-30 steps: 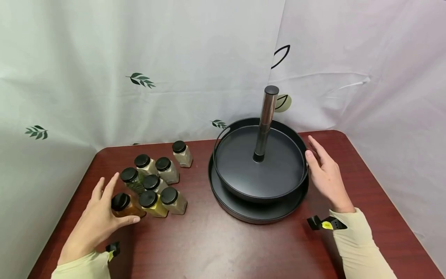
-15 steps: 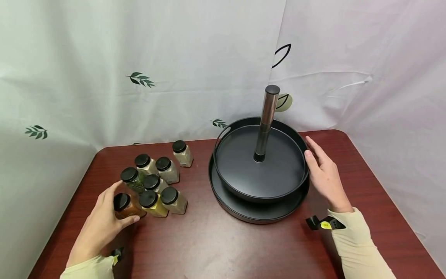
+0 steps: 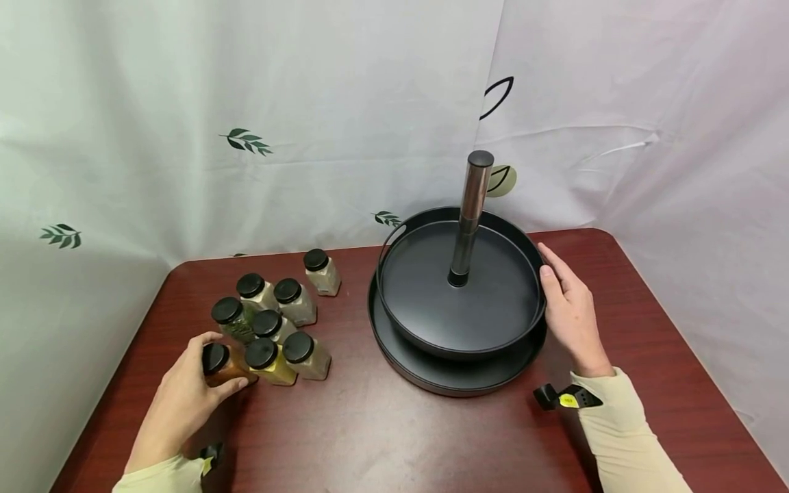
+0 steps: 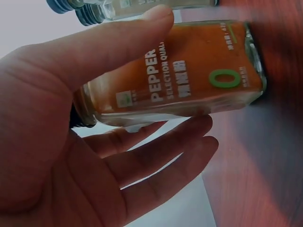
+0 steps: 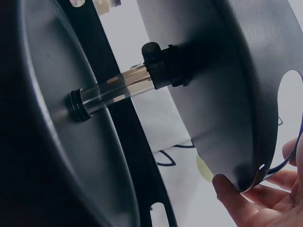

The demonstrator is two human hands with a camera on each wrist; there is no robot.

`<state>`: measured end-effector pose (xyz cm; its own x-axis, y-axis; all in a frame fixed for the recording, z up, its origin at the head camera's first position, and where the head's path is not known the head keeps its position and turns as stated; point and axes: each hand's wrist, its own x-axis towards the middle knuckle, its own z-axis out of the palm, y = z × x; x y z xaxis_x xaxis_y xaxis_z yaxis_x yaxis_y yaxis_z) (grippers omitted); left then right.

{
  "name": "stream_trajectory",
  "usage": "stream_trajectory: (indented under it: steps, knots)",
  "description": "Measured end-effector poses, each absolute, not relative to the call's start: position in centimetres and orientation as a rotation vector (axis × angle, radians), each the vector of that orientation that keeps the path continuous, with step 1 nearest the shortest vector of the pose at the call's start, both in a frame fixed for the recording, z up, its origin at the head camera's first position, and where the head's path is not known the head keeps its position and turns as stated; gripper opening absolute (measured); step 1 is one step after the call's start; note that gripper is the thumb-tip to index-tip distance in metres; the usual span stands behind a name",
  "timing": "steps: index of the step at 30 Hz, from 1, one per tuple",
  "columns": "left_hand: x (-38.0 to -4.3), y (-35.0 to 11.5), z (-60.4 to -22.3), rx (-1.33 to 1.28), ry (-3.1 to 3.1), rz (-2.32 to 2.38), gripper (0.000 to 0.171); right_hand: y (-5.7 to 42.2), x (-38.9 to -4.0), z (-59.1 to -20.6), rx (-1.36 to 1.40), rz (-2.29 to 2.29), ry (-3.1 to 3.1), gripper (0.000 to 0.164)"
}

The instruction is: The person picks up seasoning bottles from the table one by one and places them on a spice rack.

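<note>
In the head view my left hand (image 3: 179, 397) curls round a spice jar of orange-red powder with a black lid (image 3: 216, 357). The left wrist view shows PEPPER on the pepper jar (image 4: 189, 71), the thumb along one side and fingertips on the other; its base is at the table. On the right, my right hand (image 3: 570, 315) holds the rim of the upper tray (image 3: 419, 294) of a black two-tier stand, thumb on the near side, other fingers partly hidden behind. The larger lower tray (image 3: 456, 376) sits on the table. A clear post (image 5: 118, 90) joins the tiers.
Several other black-lidded spice jars stand close beside the pepper jar, among them a yellow one (image 3: 274, 370), a green herb one (image 3: 237, 322) and a pale one (image 3: 323, 275) farther back. A metal handle (image 3: 473, 198) rises from the upper tray. A white curtain (image 3: 345, 123) hangs behind the table.
My left hand has moved in to the right, its raised fingers coming down and closing round the pepper jar. The right hand stays at the upper tray's rim, its forearm shifted slightly left.
</note>
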<state>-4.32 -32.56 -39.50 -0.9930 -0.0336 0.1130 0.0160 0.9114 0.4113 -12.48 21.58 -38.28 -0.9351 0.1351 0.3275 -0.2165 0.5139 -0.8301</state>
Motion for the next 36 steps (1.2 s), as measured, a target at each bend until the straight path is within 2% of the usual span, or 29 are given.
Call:
stream_trajectory:
  steps: [6, 26, 36]
  knots:
    - [-4.23, -32.48, -39.56, 0.027, -2.929, -0.643, 0.077, 21.22, -12.39, -38.36, 0.018, 1.408, -2.376, 0.041]
    - [-4.3, -32.7, -39.78, 0.028, -2.911, -0.658, 0.075, 20.87, -12.38, -38.64, -0.076, 1.403, -2.328, 0.038]
    - [-3.99, -32.49, -39.09, 0.161, -2.924, -0.687, 0.078, 20.77, -12.39, -38.51, -0.086, 1.421, -2.318, 0.037]
